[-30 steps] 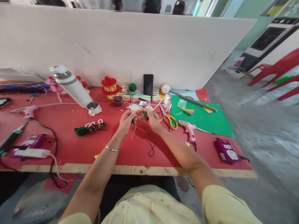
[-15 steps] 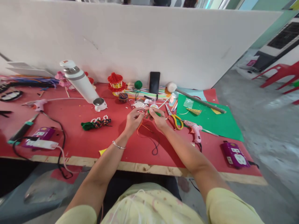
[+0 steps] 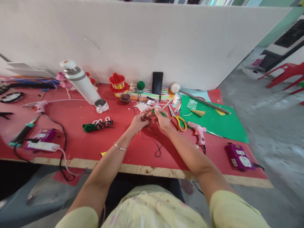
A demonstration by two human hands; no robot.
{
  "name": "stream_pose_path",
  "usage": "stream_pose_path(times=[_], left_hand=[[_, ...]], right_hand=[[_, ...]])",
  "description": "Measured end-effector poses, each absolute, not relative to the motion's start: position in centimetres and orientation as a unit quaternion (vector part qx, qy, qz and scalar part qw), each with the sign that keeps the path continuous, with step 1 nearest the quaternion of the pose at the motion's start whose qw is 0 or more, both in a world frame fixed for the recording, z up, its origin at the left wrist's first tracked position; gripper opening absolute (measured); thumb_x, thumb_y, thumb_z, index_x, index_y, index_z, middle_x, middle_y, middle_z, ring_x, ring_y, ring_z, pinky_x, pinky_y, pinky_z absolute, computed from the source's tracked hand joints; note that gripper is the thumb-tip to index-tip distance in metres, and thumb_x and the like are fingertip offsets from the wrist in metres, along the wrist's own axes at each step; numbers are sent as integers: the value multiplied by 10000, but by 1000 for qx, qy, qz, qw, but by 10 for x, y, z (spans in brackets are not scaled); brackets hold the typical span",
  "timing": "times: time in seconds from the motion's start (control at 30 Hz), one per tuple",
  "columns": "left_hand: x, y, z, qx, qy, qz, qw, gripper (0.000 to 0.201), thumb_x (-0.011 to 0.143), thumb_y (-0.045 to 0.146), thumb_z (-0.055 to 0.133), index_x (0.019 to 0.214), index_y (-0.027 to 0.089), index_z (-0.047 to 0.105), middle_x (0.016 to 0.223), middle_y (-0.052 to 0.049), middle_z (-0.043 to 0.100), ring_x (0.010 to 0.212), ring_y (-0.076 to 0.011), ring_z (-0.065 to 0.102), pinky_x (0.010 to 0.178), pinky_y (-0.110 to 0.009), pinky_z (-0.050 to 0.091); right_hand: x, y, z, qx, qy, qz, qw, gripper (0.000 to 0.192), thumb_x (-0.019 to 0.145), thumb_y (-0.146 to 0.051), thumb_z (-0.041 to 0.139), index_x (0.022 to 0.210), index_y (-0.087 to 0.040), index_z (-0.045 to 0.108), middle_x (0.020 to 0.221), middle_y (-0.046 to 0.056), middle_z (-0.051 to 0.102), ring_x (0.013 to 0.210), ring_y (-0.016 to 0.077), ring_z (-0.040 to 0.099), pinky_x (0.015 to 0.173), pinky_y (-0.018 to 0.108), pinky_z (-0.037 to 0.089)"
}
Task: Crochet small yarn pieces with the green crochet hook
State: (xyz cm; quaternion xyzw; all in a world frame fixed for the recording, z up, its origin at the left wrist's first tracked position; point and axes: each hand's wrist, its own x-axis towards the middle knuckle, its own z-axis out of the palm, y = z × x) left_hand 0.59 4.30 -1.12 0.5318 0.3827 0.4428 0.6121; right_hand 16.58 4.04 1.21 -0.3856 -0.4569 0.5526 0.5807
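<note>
Both your hands meet mid-bench: left hand and right hand pinch a thin cord whose slack trails toward the bench's near edge. It's light and limp; grip close to the fingertips.

A pale yellow short-sleeved garment with faint pinkish marks is worn, the sleeves ending above the elbows. Both forearms are left bare. A thin silver bangle is worn on the left wrist. No gloves are worn.
</note>
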Motion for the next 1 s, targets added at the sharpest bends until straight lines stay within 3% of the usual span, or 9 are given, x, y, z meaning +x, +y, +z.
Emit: stream_pose_path(times=[0.13,0.3,0.37,0.43,0.5,0.6,0.77,0.9,1.0], left_hand=[[4,52,-18,559,428,476,526,309,649,222,786,948,150,747,857,-23,743,790,-154,684,751,-265,539],[-9,60,-15,529,523,497,447,241,757,368,747,868,155,769,704,-13,678,658,-143,603,643,-262,465],[-14,59,-11,567,537,494,382,212,774,383,743,795,173,766,777,-31,692,720,-156,608,655,-266,462],[-15,56,-7,594,522,513,333,135,733,318,767,748,186,744,1006,-68,717,910,-190,638,710,-266,494],[-12,52,-1,570,479,556,370,113,693,260,756,767,191,707,1230,-86,671,1068,-217,623,720,-260,524],[-4,46,7,476,381,585,535,145,680,263,697,746,184,594,1311,-82,624,1067,-207,622,646,-240,546],[6,41,6,464,335,504,647,224,663,309,725,673,170,550,1061,-73,674,828,-146,631,549,-209,513],[5,43,-2,490,429,471,595,222,696,330,727,625,175,585,588,14,537,494,-90,462,424,-197,309],[5,48,-8,482,470,508,537,168,686,250,752,617,161,628,578,29,539,510,-72,432,468,-192,281]], right_hand=[[169,47,12,-340,-389,643,565,492,804,-684,742,1049,-257,726,810,-12,699,583,121,661,378,208,400],[176,56,11,-326,-378,629,596,491,820,-685,727,979,-220,733,719,-30,689,441,43,461,381,193,321],[177,57,11,-332,-392,612,601,493,830,-691,710,970,-219,742,718,-24,697,446,43,439,393,202,300],[178,57,10,-346,-407,595,601,492,838,-699,695,963,-226,749,719,-22,700,452,47,425,404,215,283],[177,56,10,-358,-423,583,594,500,843,-715,673,954,-235,754,717,-22,700,452,54,407,415,232,274],[173,53,11,-371,-445,573,580,524,838,-747,648,952,-246,751,708,-21,699,452,70,387,426,255,260],[168,47,12,-368,-469,569,567,527,845,-747,640,973,-247,744,731,-19,706,444,68,355,432,265,218],[167,46,10,-348,-480,552,586,471,878,-687,653,999,-244,760,739,-16,710,457,63,367,453,258,232],[166,45,9,-341,-486,539,597,446,901,-664,639,998,-247,764,743,-14,703,478,65,388,464,253,246]])
